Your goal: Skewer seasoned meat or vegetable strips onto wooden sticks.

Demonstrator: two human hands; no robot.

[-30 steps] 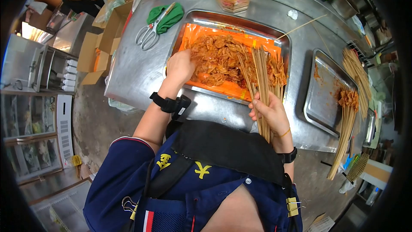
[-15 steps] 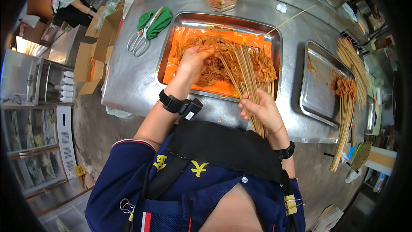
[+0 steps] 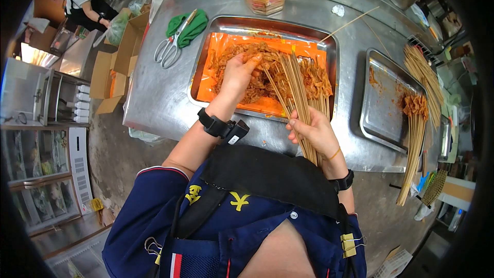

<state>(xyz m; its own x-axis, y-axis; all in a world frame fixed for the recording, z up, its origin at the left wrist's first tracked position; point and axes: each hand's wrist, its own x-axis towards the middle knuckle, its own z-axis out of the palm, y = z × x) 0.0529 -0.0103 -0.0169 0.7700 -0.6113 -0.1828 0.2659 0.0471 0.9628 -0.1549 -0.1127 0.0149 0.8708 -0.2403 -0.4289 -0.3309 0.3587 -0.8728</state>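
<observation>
My right hand (image 3: 314,133) is closed round a bundle of wooden skewers (image 3: 297,85), whose upper ends reach over a metal tray (image 3: 335,54). Inside the tray, sauced food pieces (image 3: 247,90) lie on an orange sheet (image 3: 207,95). My left hand (image 3: 240,76) is over the left-middle part of the food, its fingers pinched together near the tip of a slanting skewer. Sauce-coated food is at the fingertips, but exactly what they grip is hard to make out. More skewers with food on them rest at the tray's right side.
Scissors (image 3: 169,51) and a green cloth (image 3: 193,31) lie left of the tray. Behind it stands a clear container (image 3: 264,2). At right, a second tray (image 3: 381,116) holds loaded skewers (image 3: 413,128), beside bare skewers (image 3: 424,74). A person (image 3: 85,0) is at the upper left, near cardboard boxes (image 3: 131,46).
My left hand has moved slightly to the right, toward the skewers. My right hand keeps its hold, almost unmoved. The person at the upper left now has a hand at a green bag.
</observation>
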